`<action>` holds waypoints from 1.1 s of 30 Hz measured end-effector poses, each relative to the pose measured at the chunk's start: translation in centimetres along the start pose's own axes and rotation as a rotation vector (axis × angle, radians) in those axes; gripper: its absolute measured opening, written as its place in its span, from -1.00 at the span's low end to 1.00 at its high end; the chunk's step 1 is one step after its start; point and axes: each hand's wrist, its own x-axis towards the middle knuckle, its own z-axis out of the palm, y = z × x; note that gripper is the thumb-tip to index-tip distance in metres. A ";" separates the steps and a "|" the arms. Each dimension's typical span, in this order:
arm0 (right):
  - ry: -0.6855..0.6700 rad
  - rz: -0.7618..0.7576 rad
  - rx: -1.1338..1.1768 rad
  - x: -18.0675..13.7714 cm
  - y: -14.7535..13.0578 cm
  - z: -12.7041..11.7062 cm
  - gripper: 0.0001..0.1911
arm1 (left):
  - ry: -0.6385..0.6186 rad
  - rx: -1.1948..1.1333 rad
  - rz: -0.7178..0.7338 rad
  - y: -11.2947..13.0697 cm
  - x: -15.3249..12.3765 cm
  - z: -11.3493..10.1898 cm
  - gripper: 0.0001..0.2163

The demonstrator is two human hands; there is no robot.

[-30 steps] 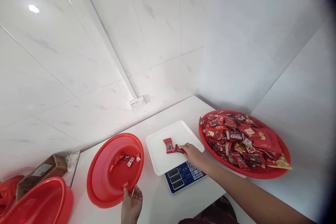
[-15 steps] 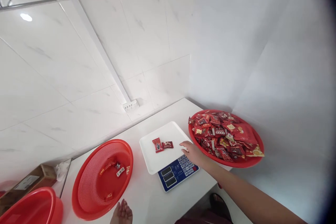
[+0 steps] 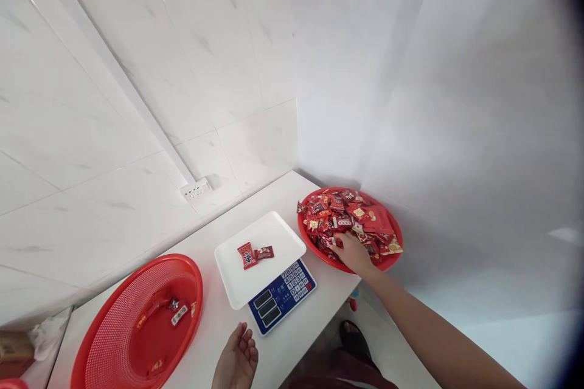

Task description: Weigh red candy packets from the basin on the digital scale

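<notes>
My right hand [image 3: 350,250] reaches into a round red tray [image 3: 395,255] heaped with red wrapped candies [image 3: 351,214]; its fingers curl down among the wrappers, and what they hold, if anything, is hidden. My left hand [image 3: 237,357] hovers palm up and open near the table's front edge, holding nothing. Between them sits a blue scale [image 3: 281,293] with a white weighing tray [image 3: 237,279]. Two red candy packets [image 3: 253,253] lie on that tray.
A red mesh basket [image 3: 114,328] with a few candies inside stands on the white table [image 3: 219,328] at the left. A wall socket [image 3: 195,191] sits low on the tiled wall. A cardboard box [image 3: 11,349] shows at the far left.
My right hand has left the scale's tray and moved right into the candy tray. My left hand has let go of the basket's rim and opened. The view has swung right.
</notes>
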 end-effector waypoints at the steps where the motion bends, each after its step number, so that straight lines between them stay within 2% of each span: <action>1: -0.002 0.020 -0.018 0.1 -0.3 0.1 -0.70 | 0.010 0.009 -0.008 -0.1 -0.1 0.0 -0.95; 5: -0.027 0.065 -0.033 0.6 -1.0 0.0 -0.80 | 0.045 0.026 -0.024 -0.1 -0.2 -0.1 -0.94; 9: 0.021 0.053 0.000 0.5 -0.9 -0.8 -0.77 | 0.048 0.122 0.033 -0.6 -0.3 -0.1 -0.96; 12: 0.046 -0.011 0.202 -0.9 -1.7 -1.4 -0.76 | -0.098 0.299 0.126 -1.4 -0.7 0.4 -0.83; 13: 0.010 -0.053 0.309 -1.7 -2.3 -1.4 -0.77 | -0.166 0.362 0.162 -1.8 -0.9 0.8 -0.76; 15: -0.154 -0.146 0.519 -3.6 -4.1 -1.3 -0.80 | -0.241 0.461 0.254 -2.4 -1.3 1.7 -0.60; 18: -0.499 -0.208 0.747 -6.7 -7.5 -0.7 -0.84 | -0.214 0.537 0.387 -2.8 -2.0 3.2 -0.40; 21: -0.714 -0.199 0.902 -8.9 -10.6 -0.1 -0.79 | -0.302 0.646 0.397 -2.3 -2.3 3.8 -0.47; 23: -0.765 -0.183 0.965 -9.7 -11.8 0.2 -0.72 | -0.364 0.722 0.405 -1.8 -2.5 3.7 -0.52; 27: -0.835 -0.179 0.950 -10.2 -12.5 0.8 -0.59 | -0.388 0.790 0.445 -1.2 -3.1 3.5 -0.55; 33: -0.745 -0.223 0.806 -10.3 -12.6 1.0 -0.58 | -0.392 0.874 0.452 -1.3 -3.9 3.9 -0.52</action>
